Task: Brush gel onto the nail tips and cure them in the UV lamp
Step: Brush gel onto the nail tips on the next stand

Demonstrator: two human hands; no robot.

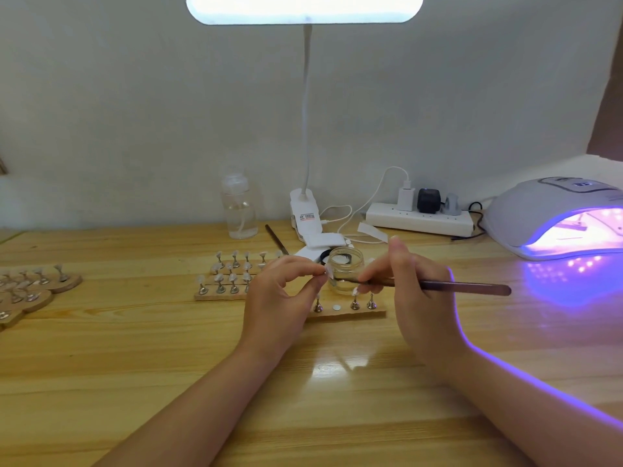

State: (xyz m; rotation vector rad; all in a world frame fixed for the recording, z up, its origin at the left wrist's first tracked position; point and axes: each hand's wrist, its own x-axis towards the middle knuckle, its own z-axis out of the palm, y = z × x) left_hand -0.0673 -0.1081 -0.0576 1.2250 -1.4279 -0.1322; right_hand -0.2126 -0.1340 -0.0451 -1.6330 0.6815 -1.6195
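Purple glow is pouring out of the UV lamp [553, 220], the biggest thing on the wooden table [135, 348], and I'll place everything off it. It's lit and sits well off to the right of the hands. To its left, near the wall, is the desk light [305, 10] on its bendy neck, then a clear bottle [238, 207] further left again. Closer in, left of the lamp and near the table's middle, wooden strips [347, 313] carry little metal stands with nail tips; one spot on the nearest strip is bare. The small glass jar [345, 273] of gel sits just behind that strip. The right hand [418, 298] pinches the brush [465, 286] near the front end, the way you'd hold a pen, with the handle pointing back toward the lamp. The left hand [283, 291] has its fingertips curled round one nail tip [328, 272] on its stand, right in front of the jar, with the bristles at or just beside it. My guess: that tip is featherlight thin plastic, slick once gelled, so hold the metal stand, not the tip, and go gentle.
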